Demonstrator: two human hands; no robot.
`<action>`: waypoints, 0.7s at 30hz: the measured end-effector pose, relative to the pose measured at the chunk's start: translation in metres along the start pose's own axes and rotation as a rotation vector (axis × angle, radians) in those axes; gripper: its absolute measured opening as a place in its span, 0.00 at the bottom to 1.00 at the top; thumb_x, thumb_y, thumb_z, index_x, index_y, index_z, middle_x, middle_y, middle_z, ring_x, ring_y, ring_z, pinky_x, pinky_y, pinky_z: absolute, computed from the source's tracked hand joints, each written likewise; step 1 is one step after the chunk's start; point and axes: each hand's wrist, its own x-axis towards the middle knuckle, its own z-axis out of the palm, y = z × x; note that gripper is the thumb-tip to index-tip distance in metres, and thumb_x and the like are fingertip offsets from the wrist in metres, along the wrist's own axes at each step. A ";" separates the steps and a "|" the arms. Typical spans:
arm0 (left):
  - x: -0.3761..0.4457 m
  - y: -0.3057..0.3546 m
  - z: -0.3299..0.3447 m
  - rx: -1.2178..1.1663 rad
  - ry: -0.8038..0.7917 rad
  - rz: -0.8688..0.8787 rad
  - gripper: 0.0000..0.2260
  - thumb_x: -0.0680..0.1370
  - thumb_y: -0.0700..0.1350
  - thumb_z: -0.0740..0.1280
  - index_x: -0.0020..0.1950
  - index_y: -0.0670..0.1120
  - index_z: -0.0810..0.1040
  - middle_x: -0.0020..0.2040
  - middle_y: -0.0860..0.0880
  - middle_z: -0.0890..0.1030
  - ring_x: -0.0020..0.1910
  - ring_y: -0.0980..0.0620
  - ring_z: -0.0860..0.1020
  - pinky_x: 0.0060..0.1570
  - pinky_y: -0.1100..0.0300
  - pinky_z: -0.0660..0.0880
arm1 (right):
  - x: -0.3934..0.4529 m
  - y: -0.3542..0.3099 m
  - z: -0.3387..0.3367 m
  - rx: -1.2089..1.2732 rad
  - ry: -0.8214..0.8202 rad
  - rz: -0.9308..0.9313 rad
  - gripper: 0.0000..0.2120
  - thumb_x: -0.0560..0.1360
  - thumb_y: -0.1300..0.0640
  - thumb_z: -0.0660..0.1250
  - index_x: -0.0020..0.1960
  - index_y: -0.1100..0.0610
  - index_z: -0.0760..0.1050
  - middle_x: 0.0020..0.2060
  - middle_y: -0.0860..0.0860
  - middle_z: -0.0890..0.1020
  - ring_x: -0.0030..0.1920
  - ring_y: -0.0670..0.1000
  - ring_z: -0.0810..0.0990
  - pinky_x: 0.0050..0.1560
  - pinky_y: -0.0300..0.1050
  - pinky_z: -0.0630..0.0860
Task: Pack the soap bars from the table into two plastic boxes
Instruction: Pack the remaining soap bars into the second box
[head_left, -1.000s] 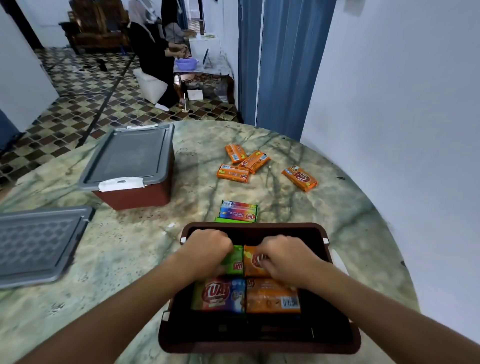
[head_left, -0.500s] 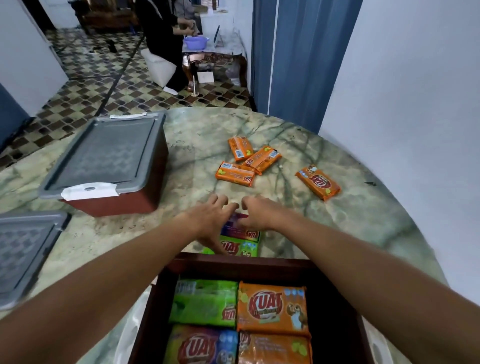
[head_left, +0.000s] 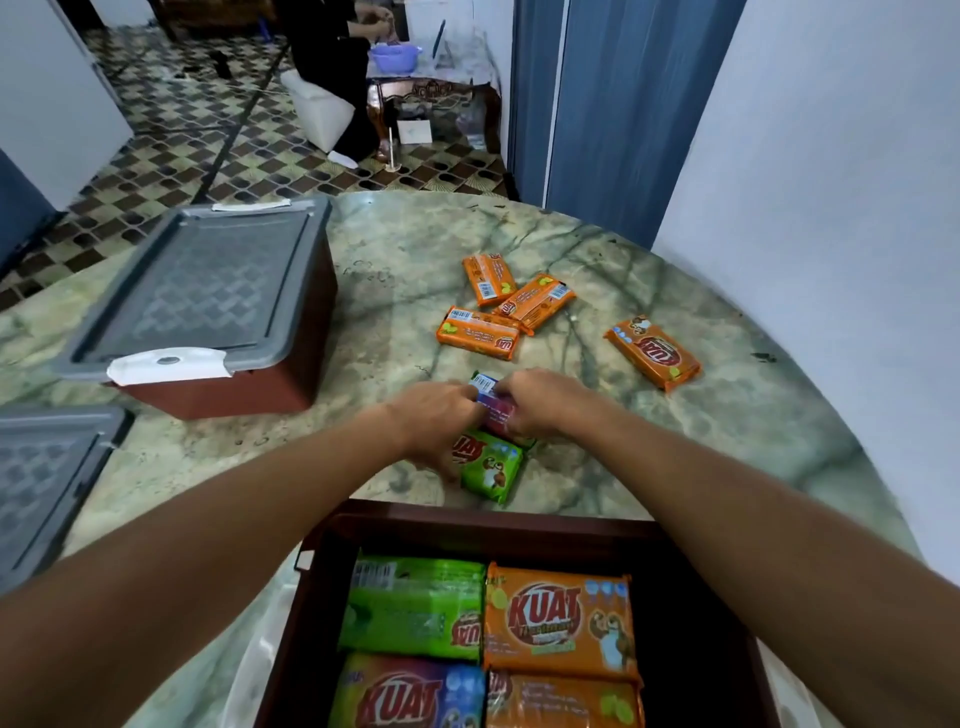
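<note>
My left hand (head_left: 434, 418) and my right hand (head_left: 545, 405) meet over the table's middle, closed on the two ends of a blue-and-pink soap bar (head_left: 493, 404). Under it lies a green soap bar (head_left: 491, 467), with my left thumb against its left side. Several orange soap bars lie farther back: one (head_left: 488, 278), one (head_left: 537, 301), one (head_left: 478, 333), and one off to the right (head_left: 652, 354). The open brown box (head_left: 467, 519) sits at the near edge and holds green, orange and multicoloured bars side by side.
A second brown box with a grey lid (head_left: 208, 291) on it stands at the left. A loose grey lid (head_left: 41, 478) lies at the far left edge. The marble table (head_left: 727, 467) is round, with a white wall close on the right. A person sits in the far room.
Both hands left the open box, reached forward to the two stacked bars beyond it, and closed on the top one. The view has tilted forward.
</note>
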 end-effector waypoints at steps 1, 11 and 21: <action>0.002 0.003 -0.003 0.001 -0.018 -0.001 0.34 0.65 0.59 0.76 0.65 0.45 0.72 0.61 0.47 0.74 0.59 0.49 0.73 0.57 0.57 0.71 | -0.004 -0.001 -0.002 -0.038 -0.001 0.027 0.17 0.73 0.49 0.68 0.58 0.56 0.75 0.54 0.54 0.80 0.54 0.56 0.79 0.43 0.44 0.69; -0.042 -0.011 -0.024 -0.173 0.011 -0.284 0.30 0.61 0.59 0.77 0.58 0.46 0.77 0.53 0.45 0.79 0.49 0.48 0.76 0.45 0.58 0.72 | -0.039 -0.002 -0.009 -0.036 0.115 0.176 0.25 0.71 0.50 0.71 0.63 0.56 0.68 0.57 0.56 0.78 0.56 0.57 0.77 0.49 0.48 0.73; -0.168 0.074 -0.092 -0.228 0.189 -0.019 0.32 0.56 0.66 0.68 0.53 0.49 0.80 0.47 0.51 0.79 0.44 0.51 0.76 0.45 0.58 0.74 | -0.234 -0.042 -0.073 -0.091 0.116 -0.069 0.30 0.66 0.48 0.71 0.67 0.46 0.70 0.58 0.49 0.79 0.57 0.54 0.77 0.50 0.46 0.74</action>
